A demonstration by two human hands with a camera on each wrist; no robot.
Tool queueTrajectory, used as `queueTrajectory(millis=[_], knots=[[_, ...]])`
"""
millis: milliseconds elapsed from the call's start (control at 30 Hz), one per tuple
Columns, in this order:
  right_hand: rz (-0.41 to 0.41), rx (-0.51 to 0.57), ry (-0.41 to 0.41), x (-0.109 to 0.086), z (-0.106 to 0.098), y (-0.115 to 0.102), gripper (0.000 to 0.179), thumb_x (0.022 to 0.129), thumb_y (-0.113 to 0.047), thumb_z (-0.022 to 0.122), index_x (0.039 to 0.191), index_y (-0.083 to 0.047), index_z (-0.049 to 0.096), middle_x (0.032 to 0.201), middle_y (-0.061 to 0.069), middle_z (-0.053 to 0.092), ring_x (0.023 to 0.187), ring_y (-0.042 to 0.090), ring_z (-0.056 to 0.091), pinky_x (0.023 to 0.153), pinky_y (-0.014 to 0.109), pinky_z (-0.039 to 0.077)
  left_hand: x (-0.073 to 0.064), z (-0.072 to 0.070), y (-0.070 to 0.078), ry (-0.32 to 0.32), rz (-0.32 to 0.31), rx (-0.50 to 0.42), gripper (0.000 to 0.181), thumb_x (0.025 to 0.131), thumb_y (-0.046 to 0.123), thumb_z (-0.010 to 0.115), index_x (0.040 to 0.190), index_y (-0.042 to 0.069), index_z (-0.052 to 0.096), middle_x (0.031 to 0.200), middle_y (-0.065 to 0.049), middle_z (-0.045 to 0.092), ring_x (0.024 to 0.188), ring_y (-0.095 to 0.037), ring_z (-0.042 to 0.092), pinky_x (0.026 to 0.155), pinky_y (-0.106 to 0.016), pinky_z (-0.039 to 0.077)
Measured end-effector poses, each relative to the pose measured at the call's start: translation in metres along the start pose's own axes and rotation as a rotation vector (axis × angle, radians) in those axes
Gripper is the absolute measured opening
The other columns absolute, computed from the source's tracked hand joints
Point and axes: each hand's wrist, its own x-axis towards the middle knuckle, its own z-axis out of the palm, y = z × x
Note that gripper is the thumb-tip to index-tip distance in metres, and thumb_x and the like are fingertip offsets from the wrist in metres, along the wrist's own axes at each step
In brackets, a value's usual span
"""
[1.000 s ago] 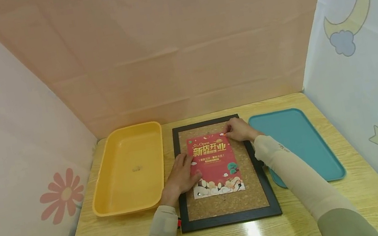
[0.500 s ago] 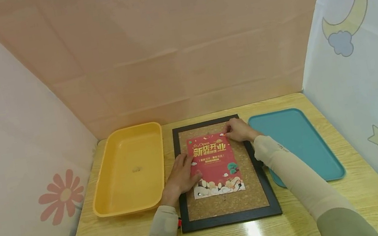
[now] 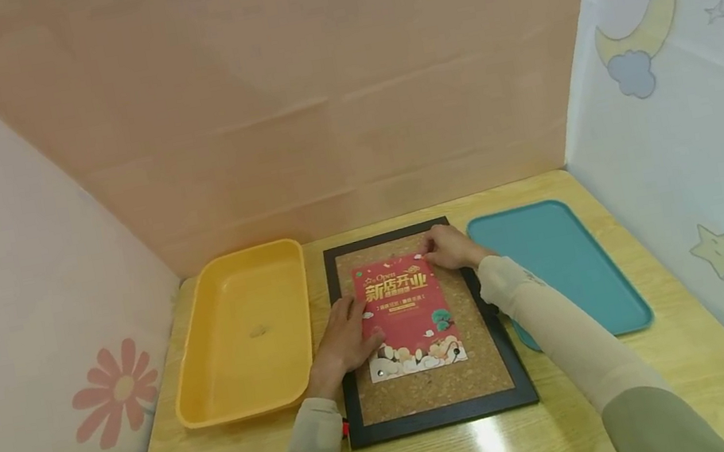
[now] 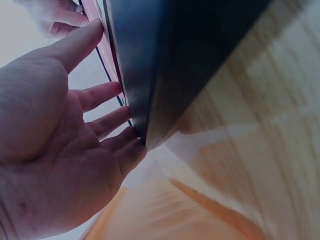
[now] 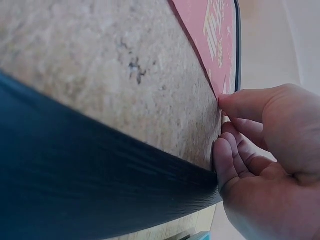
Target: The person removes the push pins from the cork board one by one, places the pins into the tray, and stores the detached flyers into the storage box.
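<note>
A red poster (image 3: 407, 319) with gold Chinese lettering and the word "Open" lies flat on a black-framed cork board (image 3: 435, 392). Small dark dots, which look like tacks, sit at its two lower corners. My left hand (image 3: 347, 339) lies on the poster's left edge and the frame; the left wrist view shows its fingers (image 4: 107, 95) extended and spread. At the poster's upper right corner is my right hand (image 3: 447, 247). Its fingers are curled, and thumb (image 5: 245, 102) and forefinger pinch at the corner. Whether a tack sits between those fingertips is hidden.
A deep yellow tray (image 3: 252, 395) stands to the left of the board. To its right lies a blue tray (image 3: 561, 263), partly behind my right sleeve (image 3: 555, 329). Everything rests on a light wooden table (image 3: 694, 377) with printed cloth walls around it.
The head view has turned slightly, so the scene appears shifted. Both hands keep their places on the poster, and the poster stays put on the board.
</note>
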Motion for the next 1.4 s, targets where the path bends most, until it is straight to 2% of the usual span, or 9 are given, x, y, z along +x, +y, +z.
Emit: queueTrajectory(millis=[333,567,667,867,1100,1400], knots=[[0.008,0.024,-0.008,0.002,0.002,-0.001,0.017,0.111,-0.01,0.068,0.119,0.0,0.08,0.118,0.021,0.078,0.095,0.026,0.071,0.082,0.041,0.059,0.002,-0.001,-0.003,-0.003,-0.004,-0.013,0.086,0.104,0.035,0.082,0.174,0.01,0.04,0.183,-0.019,0.032,0.17,-0.042,0.029,0.138,-0.066,0.036],[0.008,0.044,-0.007,0.004,0.005,-0.002,0.015,0.111,-0.01,0.067,0.114,-0.002,0.08,0.114,0.019,0.078,0.089,0.024,0.066,0.081,0.038,0.056,0.0,-0.001,-0.007,-0.008,0.001,-0.022,0.086,0.104,0.034,0.082,0.175,0.009,0.038,0.182,-0.02,0.032,0.169,-0.043,0.029,0.137,-0.067,0.037],[0.001,0.047,-0.002,0.005,0.006,-0.002,0.015,0.111,-0.01,0.067,0.113,-0.003,0.08,0.114,0.019,0.078,0.089,0.024,0.066,0.081,0.039,0.056,0.001,-0.001,-0.009,-0.01,0.004,-0.016,0.086,0.104,0.033,0.082,0.174,0.008,0.039,0.182,-0.021,0.032,0.169,-0.044,0.028,0.137,-0.067,0.037],[-0.029,0.047,0.005,0.006,0.008,-0.003,0.016,0.11,-0.008,0.066,0.115,-0.003,0.081,0.12,0.021,0.077,0.099,0.029,0.072,0.089,0.048,0.062,0.001,-0.001,-0.011,-0.007,-0.002,0.004,0.082,0.105,0.033,0.081,0.171,0.005,0.042,0.182,-0.023,0.031,0.169,-0.044,0.027,0.138,-0.067,0.035],[-0.038,0.051,0.004,0.007,0.009,-0.002,0.017,0.111,-0.007,0.065,0.116,-0.003,0.081,0.119,0.02,0.078,0.092,0.025,0.07,0.081,0.04,0.057,-0.002,-0.002,-0.01,0.001,-0.002,0.006,0.082,0.104,0.031,0.082,0.171,0.004,0.043,0.18,-0.024,0.033,0.166,-0.044,0.032,0.137,-0.065,0.038],[-0.049,0.035,-0.007,0.008,0.008,-0.003,0.017,0.111,-0.007,0.064,0.117,-0.001,0.079,0.122,0.023,0.075,0.094,0.027,0.069,0.083,0.042,0.057,-0.001,-0.002,-0.01,0.005,-0.002,0.006,0.082,0.103,0.032,0.082,0.17,0.004,0.044,0.18,-0.024,0.033,0.166,-0.045,0.032,0.137,-0.066,0.038]])
